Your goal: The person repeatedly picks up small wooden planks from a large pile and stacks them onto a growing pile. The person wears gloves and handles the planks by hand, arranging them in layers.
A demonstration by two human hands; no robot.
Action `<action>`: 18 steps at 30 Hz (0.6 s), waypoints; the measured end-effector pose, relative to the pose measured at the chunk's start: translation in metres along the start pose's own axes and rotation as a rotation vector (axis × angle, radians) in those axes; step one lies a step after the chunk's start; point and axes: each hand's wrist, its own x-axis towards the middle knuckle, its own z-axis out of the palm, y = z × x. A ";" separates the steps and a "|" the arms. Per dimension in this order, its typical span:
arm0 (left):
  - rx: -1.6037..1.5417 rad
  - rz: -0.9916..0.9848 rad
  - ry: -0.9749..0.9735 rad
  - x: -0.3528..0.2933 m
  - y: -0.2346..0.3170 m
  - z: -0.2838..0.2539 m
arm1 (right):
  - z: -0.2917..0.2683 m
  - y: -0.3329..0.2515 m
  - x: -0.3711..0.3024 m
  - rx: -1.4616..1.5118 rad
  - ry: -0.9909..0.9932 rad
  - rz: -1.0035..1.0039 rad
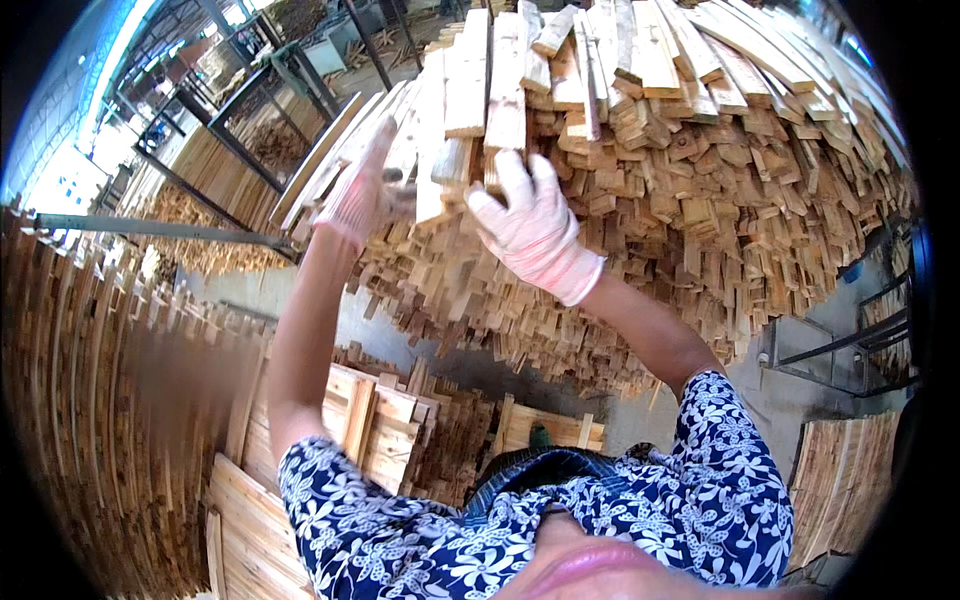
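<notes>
Both my hands wear whitish gloves with reddish cuffs and reach to the near side of a big stack of wooden planks (pixel 506 88). My left hand (pixel 366 192) is held edge-up with its fingers stretched out, beside the planks at the stack's left; it is somewhat blurred. My right hand (pixel 535 228) has its fingers apart, with the fingertips against the near end of a plank in the top layer. A shorter-looking plank end (pixel 453 162) lies between the two hands. The undersides of my right fingers are hidden.
Many plank ends (pixel 690 210) jut unevenly from the stack's near face. A tall stack of thin boards (pixel 90 400) rises at left, near a metal bar (pixel 160 226). Wooden panels (pixel 255 520) are close to my left side. At right is a dark metal frame (pixel 840 345).
</notes>
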 end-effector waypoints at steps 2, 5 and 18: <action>0.328 0.237 -0.088 0.021 0.003 -0.004 | -0.036 -0.004 0.014 0.436 -0.054 0.110; 0.485 0.424 -0.257 0.083 0.016 0.011 | -0.026 0.023 -0.008 1.263 0.143 0.852; 0.641 0.698 -0.223 0.082 -0.007 0.011 | 0.020 0.022 0.038 1.424 -0.182 1.278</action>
